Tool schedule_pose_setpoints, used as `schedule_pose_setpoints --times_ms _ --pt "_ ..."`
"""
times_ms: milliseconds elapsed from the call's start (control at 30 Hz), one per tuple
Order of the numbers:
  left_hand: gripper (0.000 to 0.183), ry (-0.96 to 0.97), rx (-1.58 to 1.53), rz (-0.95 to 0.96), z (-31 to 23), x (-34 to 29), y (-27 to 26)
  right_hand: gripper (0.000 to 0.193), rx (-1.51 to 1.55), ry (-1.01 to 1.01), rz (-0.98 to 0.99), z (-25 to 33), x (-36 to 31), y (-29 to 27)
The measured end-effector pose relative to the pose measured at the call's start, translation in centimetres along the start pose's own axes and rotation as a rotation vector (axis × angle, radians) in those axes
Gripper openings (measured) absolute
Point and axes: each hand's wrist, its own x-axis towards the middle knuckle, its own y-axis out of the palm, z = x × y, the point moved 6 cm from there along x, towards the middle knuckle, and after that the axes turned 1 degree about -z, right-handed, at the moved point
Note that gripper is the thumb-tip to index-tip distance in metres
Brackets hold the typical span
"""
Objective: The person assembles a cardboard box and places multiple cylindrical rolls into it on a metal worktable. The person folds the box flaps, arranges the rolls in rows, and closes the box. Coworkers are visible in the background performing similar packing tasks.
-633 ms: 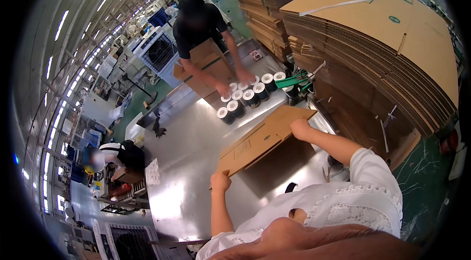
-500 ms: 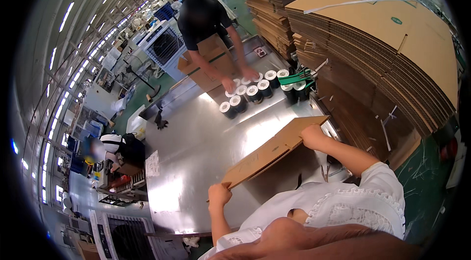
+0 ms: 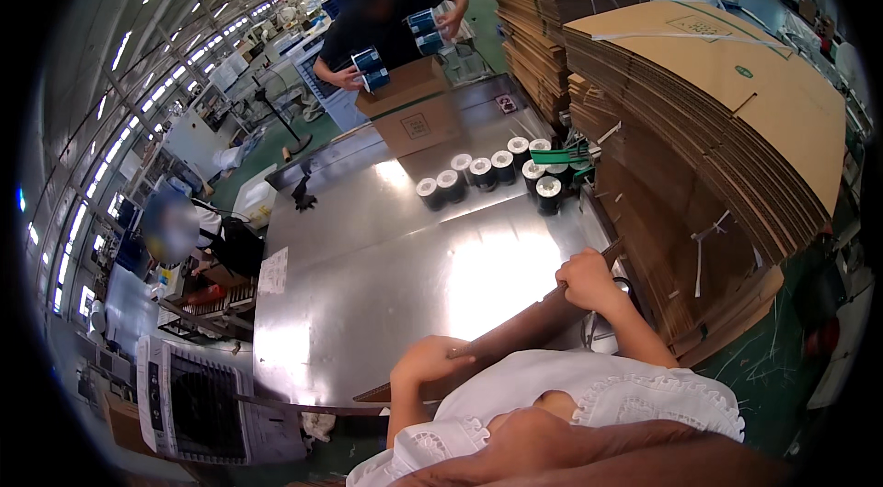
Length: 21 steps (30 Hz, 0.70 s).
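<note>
A flat folded cardboard carton (image 3: 522, 329) is tilted up close to my body at the table's near edge, seen almost edge-on. My left hand (image 3: 430, 364) is closed on its left part, with the fingers over the upper edge. Towards its right end my right hand (image 3: 589, 281) grips the same edge. Much of the carton's near face is hidden by my hands and white top. Beyond it, on the metal table (image 3: 386, 275), stand several dark spools (image 3: 481, 172) with white ends.
Across the table a co-worker lifts blue spools (image 3: 371, 69) in both hands above an open cardboard box (image 3: 414, 119). A green-handled tape dispenser (image 3: 563, 156) sits by the right edge. Tall stacks of flat cartons (image 3: 708, 73) rise at the right. A dark glove (image 3: 303, 195) lies far left.
I have drawn the carton down and towards my body, turning it edge-on. The co-worker has raised several spools off the table, and the box now stands upright.
</note>
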Motion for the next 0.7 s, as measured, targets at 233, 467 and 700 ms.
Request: schedule_pose_setpoints --times_ms 233,467,700 --pt "0.053 0.181 0.039 -0.125 0.7 0.5 0.8 0.008 -0.024 -0.003 -0.1 0.4 -1.7 -0.5" --pt "0.054 0.136 0.003 -0.107 1.2 0.7 1.3 0.009 -0.042 0.01 -0.119 0.3 -1.8 -0.4" --pt "0.056 0.181 0.016 -0.114 0.9 0.5 1.0 0.008 -0.018 0.003 -0.138 0.4 -1.8 -0.4"
